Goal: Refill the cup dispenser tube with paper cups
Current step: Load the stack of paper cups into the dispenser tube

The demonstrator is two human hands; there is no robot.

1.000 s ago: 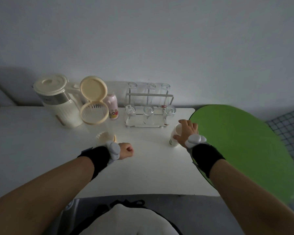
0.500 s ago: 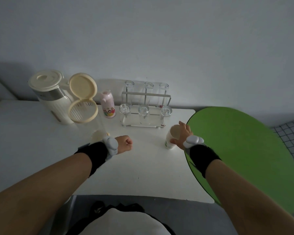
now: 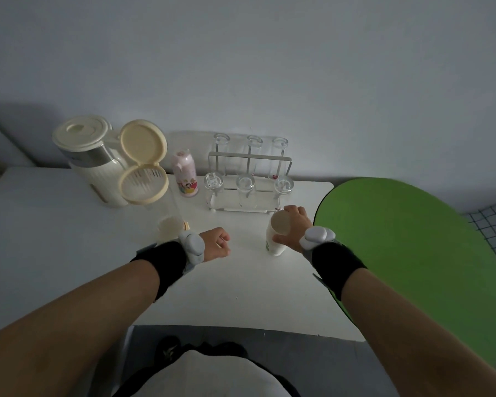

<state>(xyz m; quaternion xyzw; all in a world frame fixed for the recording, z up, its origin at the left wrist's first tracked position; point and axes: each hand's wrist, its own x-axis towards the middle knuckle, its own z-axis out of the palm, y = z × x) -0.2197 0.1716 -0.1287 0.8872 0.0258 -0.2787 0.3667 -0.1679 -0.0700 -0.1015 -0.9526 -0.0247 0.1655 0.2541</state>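
Note:
A clear cup dispenser tube (image 3: 166, 207) stands on the white table (image 3: 69, 239) left of centre, its cream lid (image 3: 143, 142) flipped open above the rim. A cream base shows through the tube at the bottom. My right hand (image 3: 294, 229) is wrapped around a white stack of paper cups (image 3: 275, 242) that stands on the table near the right edge. My left hand (image 3: 216, 243) is a closed fist resting just right of the tube's base, with nothing visible in it.
A cream jug (image 3: 89, 156) stands at the back left, a pink bottle (image 3: 185, 176) beside the tube. A rack of upturned glasses (image 3: 248, 186) sits just behind the cup stack. A green round table (image 3: 413, 253) adjoins the right edge.
The view has tilted slightly. My right hand has stayed on the cup stack and settled its grip lower around it. My left fist has barely moved.

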